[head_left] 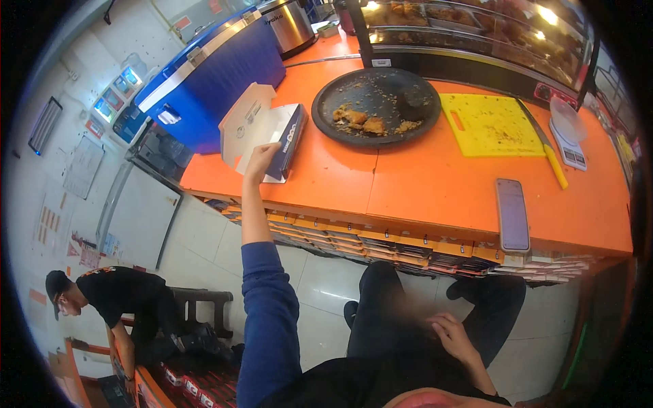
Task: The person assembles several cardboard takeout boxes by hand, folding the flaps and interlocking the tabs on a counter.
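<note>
Left hand (261,162) at an open carton (292,141), right hand (452,333) down by the legs (500,309)

The hands are well apart. The left one's fingers curl at the carton's near edge, touching it; whether they clamp the card, I cannot tell. The right one's fingers are loosely bent; blur beside them leaves it unclear whether they hold anything. With the left hand as the clock's centre, the right is between 4 and 5 o'clock. The carton, white inside and dark blue outside, sits at 12 on an orange counter (326,177), its lid (248,112) open toward 11. At 2, just beside it, is a round black pan (371,85) with fried pieces (350,117). Toward 3 come a yellow board (476,139), a knife (546,145) and a scale (573,158); a phone (513,214) lies just past 3. Farther out are a blue cooler (211,88) at 11, a steel container (289,28) at 12, a display case (442,61) at 2, and a co-worker (126,292) between 7 and 8
</note>
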Motion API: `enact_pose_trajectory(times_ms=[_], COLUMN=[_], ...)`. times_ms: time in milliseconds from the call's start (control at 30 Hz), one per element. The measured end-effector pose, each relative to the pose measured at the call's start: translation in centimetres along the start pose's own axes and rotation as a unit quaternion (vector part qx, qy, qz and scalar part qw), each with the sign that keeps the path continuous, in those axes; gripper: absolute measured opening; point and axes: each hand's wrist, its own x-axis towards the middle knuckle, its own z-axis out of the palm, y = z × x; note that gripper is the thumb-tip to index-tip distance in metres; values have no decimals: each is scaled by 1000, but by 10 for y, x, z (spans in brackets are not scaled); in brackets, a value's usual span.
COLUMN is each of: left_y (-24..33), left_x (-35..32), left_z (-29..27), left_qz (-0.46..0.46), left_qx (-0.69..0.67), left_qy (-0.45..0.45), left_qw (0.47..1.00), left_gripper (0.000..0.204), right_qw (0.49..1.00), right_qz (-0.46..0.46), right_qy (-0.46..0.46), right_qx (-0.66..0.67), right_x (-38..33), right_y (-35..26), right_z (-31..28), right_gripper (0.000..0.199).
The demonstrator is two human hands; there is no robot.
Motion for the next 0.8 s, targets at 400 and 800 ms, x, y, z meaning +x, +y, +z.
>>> enact_pose_trajectory(times_ms=[400,800], left_y=[50,15], left_x=[-60,-420], left_z=[103,250], left_qz=[277,378], left_qx=[492,250], left_qy=[398,107], left_qw=[723,885], left_gripper=[17,34], right_qw=[998,834], right_qz=[-8,-453], right_qy=[44,137], right_qx=[-33,-283], right_x=[-2,48], right_y=[-10,-119], right_z=[-10,-27], right_gripper=[23,69])
